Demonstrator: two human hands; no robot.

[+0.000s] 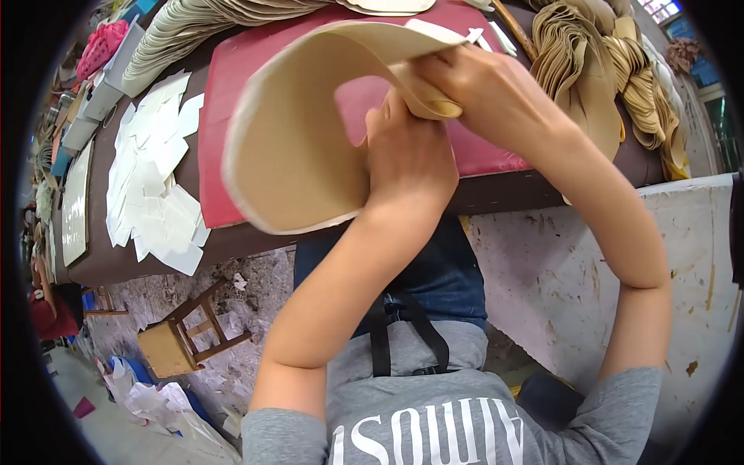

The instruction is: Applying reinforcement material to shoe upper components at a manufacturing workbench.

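Note:
A large beige piece of flexible sheet material (pixel 294 147), bent into a wide open curl with a pale edge, is held up over the red mat (pixel 232 70). My left hand (pixel 411 151) is closed at the inner side of the curl, its fingertips partly hidden. Just right of it, my right hand (pixel 488 89) grips the sheet's upper end, where the edge folds over to a yellowish underside (pixel 443 108). The two hands are close together, with the folded edge between them.
A brown work table (pixel 101 256) carries the mat. Loose white pieces (pixel 155 170) lie at the left. Beige sheets are stacked at the far left (pixel 194 31) and bunched at the far right (pixel 573 54), beside a wooden stick (pixel 513 27). A wooden stool (pixel 170 349) lies tipped on the littered floor.

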